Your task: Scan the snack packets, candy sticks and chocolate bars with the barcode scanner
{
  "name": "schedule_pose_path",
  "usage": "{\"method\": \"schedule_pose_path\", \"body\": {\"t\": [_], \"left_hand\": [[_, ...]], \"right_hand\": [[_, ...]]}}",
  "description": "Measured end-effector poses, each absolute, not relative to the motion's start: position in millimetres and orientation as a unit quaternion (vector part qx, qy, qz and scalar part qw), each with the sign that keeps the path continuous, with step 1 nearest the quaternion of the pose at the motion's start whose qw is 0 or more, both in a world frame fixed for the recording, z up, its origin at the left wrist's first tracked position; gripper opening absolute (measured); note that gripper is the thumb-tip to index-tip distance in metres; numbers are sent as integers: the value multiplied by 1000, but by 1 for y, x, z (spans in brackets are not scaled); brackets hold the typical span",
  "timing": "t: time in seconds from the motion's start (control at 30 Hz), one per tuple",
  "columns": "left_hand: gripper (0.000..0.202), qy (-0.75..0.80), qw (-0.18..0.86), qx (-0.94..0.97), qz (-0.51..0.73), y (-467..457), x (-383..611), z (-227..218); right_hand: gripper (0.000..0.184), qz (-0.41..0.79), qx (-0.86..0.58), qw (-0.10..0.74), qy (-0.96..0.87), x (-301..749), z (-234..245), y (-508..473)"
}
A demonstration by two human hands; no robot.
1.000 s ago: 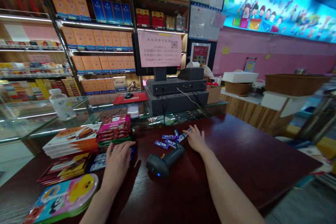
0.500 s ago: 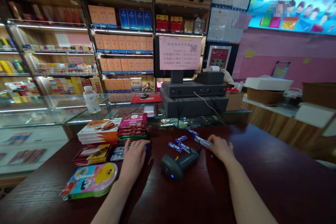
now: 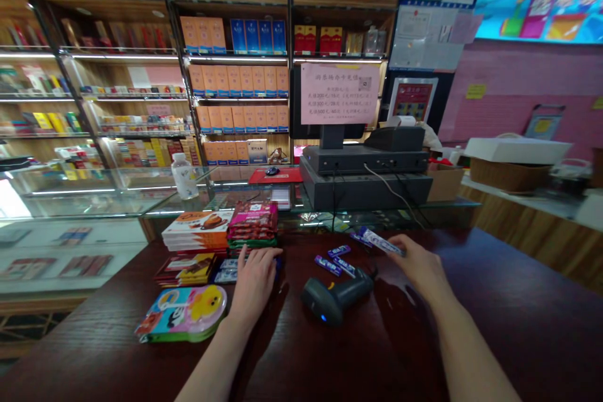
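My right hand (image 3: 420, 265) is closed on a purple-and-white candy stick (image 3: 379, 240), lifted a little above the dark wooden counter (image 3: 494, 320). Three more purple sticks (image 3: 336, 257) lie on the counter just left of it. A grey barcode scanner (image 3: 337, 294) lies between my hands, its blue light on. My left hand (image 3: 254, 277) rests flat, fingers spread, on a blue packet (image 3: 227, 270) in front of a stack of pink and green snack packs (image 3: 253, 223).
Orange boxed snacks (image 3: 198, 230), dark chocolate packs (image 3: 186, 268) and a round cartoon pack (image 3: 186, 313) lie at left. A till with screen and printer (image 3: 365, 163) stands on the glass case (image 3: 94, 201) behind, with a bottle (image 3: 183, 176). Shelves of cartons fill the back wall.
My right hand has picked one purple stick from the group and drawn it right and up. My left hand has stayed on the packets. The camera has swung to the left.
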State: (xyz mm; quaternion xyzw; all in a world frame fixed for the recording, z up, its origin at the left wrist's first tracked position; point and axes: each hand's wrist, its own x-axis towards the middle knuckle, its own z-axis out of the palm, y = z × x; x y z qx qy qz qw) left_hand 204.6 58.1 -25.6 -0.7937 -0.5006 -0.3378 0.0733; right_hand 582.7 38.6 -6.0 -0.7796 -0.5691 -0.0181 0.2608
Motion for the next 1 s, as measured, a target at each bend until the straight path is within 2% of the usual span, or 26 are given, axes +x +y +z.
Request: {"method": "schedule_pose_path", "body": {"t": [0.33, 0.7, 1.0], "left_hand": [[34, -497, 87, -792, -344, 60, 204, -28], [46, -484, 90, -791, -363, 60, 213, -29], [54, -417, 89, -834, -350, 56, 221, -20]], "right_hand": [[17, -48, -667, 288, -686, 549, -13, 49], [17, -108, -550, 345, -753, 514, -18, 48], [25, -114, -451, 349, -813, 481, -18, 45]]}}
